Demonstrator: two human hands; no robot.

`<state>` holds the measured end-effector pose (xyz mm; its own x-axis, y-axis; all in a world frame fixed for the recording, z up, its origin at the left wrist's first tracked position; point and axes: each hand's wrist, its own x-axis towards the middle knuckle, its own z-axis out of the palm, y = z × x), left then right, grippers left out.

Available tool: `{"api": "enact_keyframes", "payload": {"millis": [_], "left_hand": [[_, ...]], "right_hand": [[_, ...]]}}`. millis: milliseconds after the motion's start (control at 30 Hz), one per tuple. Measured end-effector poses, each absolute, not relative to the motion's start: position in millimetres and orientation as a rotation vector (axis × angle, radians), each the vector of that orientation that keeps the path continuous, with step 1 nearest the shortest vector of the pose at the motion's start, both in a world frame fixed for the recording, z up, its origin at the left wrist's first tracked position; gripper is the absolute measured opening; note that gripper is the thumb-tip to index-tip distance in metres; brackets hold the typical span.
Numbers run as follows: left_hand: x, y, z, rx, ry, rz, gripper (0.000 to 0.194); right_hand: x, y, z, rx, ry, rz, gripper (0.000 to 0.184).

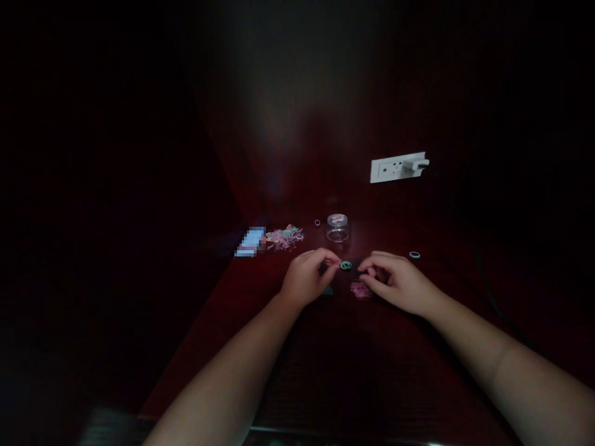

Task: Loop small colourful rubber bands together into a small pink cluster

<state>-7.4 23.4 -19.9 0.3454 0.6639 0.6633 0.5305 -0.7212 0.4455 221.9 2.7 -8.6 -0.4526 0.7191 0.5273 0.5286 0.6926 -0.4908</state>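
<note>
My left hand (305,276) is above the table, thumb and forefinger pinched together. Its fingertips are right beside a few green rubber bands (345,265); whether they touch, or whether something small is in the pinch, I cannot make out. A small teal heap of bands (328,290) shows below that hand. My right hand (395,280) has its fingers curled, with a gap between thumb and forefinger and nothing visible in it. Next to its thumb is a pile of pink rubber bands (361,289).
A clear lidded jar (337,229) stands behind the hands. Left of it are a mixed heap of coloured bands (286,236) and a blurred phone-like screen (251,241). Single bands lie at the back (317,222) and right (414,254). A wall socket (397,168) holds a plug with a dark cable.
</note>
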Motion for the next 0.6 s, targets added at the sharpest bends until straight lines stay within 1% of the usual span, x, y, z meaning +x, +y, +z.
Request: {"api": "enact_keyframes", "payload": {"millis": [200,500,600], "left_hand": [[0.0,10.3,-12.5,2.565,1.004,1.229,0.005],[5.2,5.2,-11.3,2.56,0.947,1.249,0.004],[5.9,5.5,-12.0,2.563,0.952,1.239,0.004]], "right_hand": [[220.5,2.7,-12.3,-0.922,-2.115,0.348,0.01],[219.9,5.9,-17.7,-0.947,-2.049,0.406,0.011],[219.7,5.4,-15.9,-0.92,-2.074,0.382,0.008]]}}
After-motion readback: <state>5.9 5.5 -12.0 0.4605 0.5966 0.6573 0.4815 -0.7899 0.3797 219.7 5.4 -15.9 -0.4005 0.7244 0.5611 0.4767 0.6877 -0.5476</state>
